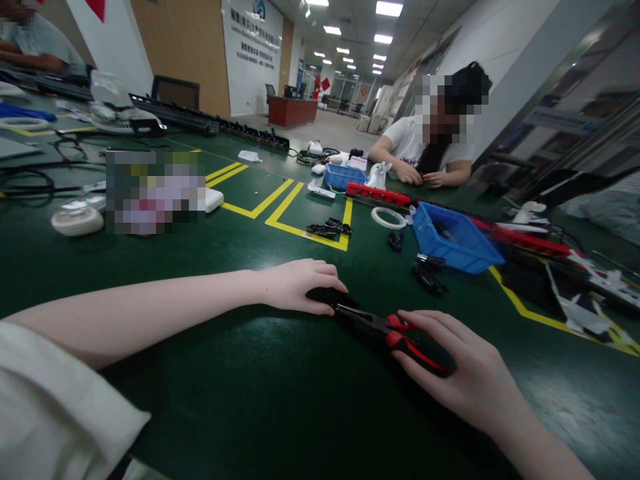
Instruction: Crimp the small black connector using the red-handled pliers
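My left hand (pixel 303 285) is closed around a small black part (pixel 325 295) just above the green table, its fingers covering much of it. Red-and-black handles of needle-nose pliers (pixel 387 325) rest in my right hand (pixel 465 363), which is wrapped around them. The pliers' long jaws point left and meet the near end of the black part. Whether the jaws grip it cannot be made out. Beyond my hands lie several similar black parts (pixel 330 228), some within a yellow tape outline, others (pixel 430 275) beside a blue bin.
The blue bin (pixel 455 243) stands at the right, with a white tape roll (pixel 389 218) and a red strip (pixel 377 195) behind it. A smaller blue bin (pixel 345 176) is farther back. Across the table a person (pixel 430 147) works. Cables (pixel 30 183) and a white device (pixel 77 218) lie left.
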The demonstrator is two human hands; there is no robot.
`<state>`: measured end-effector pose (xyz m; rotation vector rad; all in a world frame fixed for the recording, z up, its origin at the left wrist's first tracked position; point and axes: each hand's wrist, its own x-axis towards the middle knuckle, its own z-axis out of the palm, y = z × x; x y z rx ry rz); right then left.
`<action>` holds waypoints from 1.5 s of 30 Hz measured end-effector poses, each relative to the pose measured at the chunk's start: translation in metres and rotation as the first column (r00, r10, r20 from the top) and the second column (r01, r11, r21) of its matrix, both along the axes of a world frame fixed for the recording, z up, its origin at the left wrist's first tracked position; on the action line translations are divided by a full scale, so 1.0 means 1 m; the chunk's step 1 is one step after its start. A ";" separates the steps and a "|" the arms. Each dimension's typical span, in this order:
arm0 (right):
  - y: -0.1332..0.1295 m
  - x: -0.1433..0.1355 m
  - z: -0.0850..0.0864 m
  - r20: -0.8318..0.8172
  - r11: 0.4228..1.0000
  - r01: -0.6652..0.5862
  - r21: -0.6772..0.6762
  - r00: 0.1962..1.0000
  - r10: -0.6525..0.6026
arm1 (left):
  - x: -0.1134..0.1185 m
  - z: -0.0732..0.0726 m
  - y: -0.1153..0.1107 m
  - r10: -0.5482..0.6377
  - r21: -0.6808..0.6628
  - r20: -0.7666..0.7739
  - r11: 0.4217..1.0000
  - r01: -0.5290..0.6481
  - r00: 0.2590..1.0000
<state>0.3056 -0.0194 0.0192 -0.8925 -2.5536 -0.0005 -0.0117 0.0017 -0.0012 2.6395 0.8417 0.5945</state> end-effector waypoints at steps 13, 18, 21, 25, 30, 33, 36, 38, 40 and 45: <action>-0.003 -0.004 0.002 0.003 1.000 0.000 -0.017 1.000 0.000 | 0.001 0.000 0.000 0.000 0.004 0.018 1.000 0.000 1.000; -0.002 -0.002 0.002 0.015 1.000 -0.001 -0.011 1.000 0.002 | 0.001 -0.001 0.000 0.003 0.016 0.023 1.000 -0.003 1.000; -0.002 0.000 0.003 0.045 1.000 0.000 -0.005 0.999 0.000 | 0.001 -0.001 0.000 0.004 0.014 0.016 1.000 -0.004 1.000; -0.001 0.002 0.004 0.061 1.000 -0.008 0.006 0.998 0.008 | 0.000 0.000 0.000 0.000 0.004 0.001 1.000 0.000 1.000; -0.001 0.004 0.004 0.076 1.000 -0.006 -0.006 0.997 0.007 | 0.000 0.001 0.000 -0.003 0.002 -0.007 1.000 0.003 1.000; -0.002 0.003 0.003 0.056 1.000 -0.003 -0.017 0.998 0.004 | 0.000 0.001 0.000 -0.001 0.004 -0.006 1.000 0.001 1.000; -0.003 0.002 0.002 0.031 0.999 0.019 -0.030 0.999 -0.018 | 0.000 0.001 0.000 -0.003 0.012 -0.009 1.000 0.003 1.000; -0.003 0.001 0.002 0.035 1.000 0.016 -0.025 0.999 -0.015 | 0.000 0.001 0.000 -0.004 0.016 -0.007 1.000 0.004 1.000; -0.002 0.001 0.003 0.046 1.000 -0.007 -0.008 0.999 0.007 | 0.001 0.001 0.000 -0.004 0.015 -0.004 1.000 0.004 1.000; -0.002 0.000 0.003 0.066 1.000 -0.023 0.004 0.998 0.022 | 0.001 0.002 -0.001 0.003 0.015 -0.009 1.000 -0.002 1.000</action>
